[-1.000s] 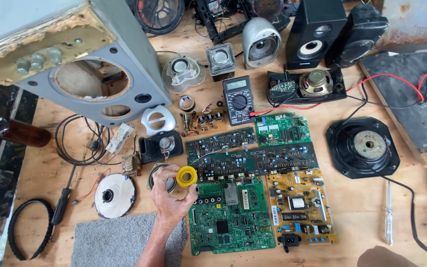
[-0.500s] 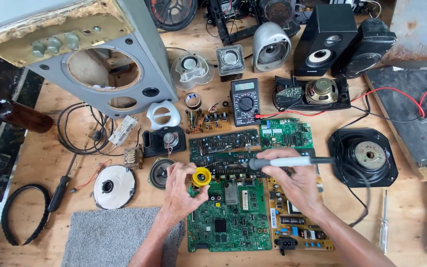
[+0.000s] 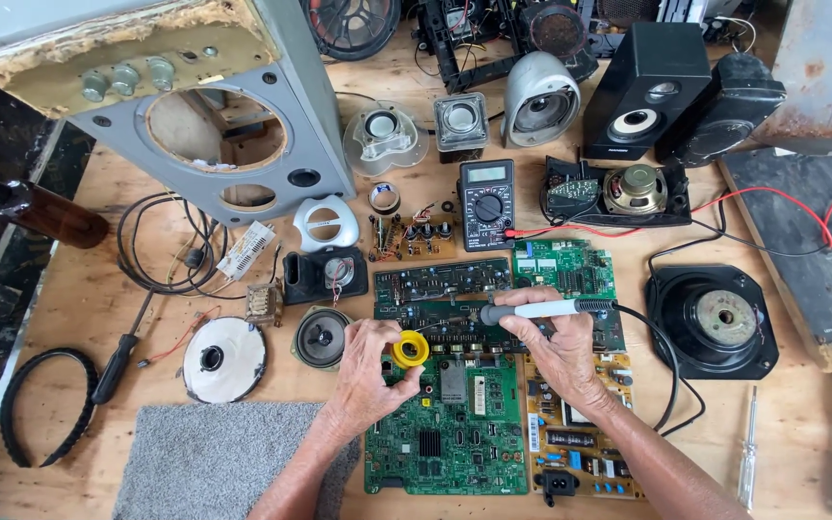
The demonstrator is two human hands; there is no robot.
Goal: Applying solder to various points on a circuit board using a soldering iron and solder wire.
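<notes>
Left hand (image 3: 366,371) gripped a yellow solder spool (image 3: 410,349); right hand (image 3: 559,339) held a soldering iron (image 3: 541,310), tip pointing left. Both sat over the green circuit board (image 3: 455,424) on the wooden tabletop (image 3: 89,308), a multimeter (image 3: 486,202) beyond.

A yellow solder spool (image 3: 410,349) and grey-handled soldering iron (image 3: 541,309) lie level above circuit boards (image 3: 455,424).

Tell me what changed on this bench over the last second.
The right hand came into view holding a grey soldering iron and now rests over the dark green circuit boards, tip pointing left. The left hand kept the yellow solder spool and moved slightly right, towards the iron's tip. The black multimeter, the speakers and the large green circuit board stayed put.
</notes>
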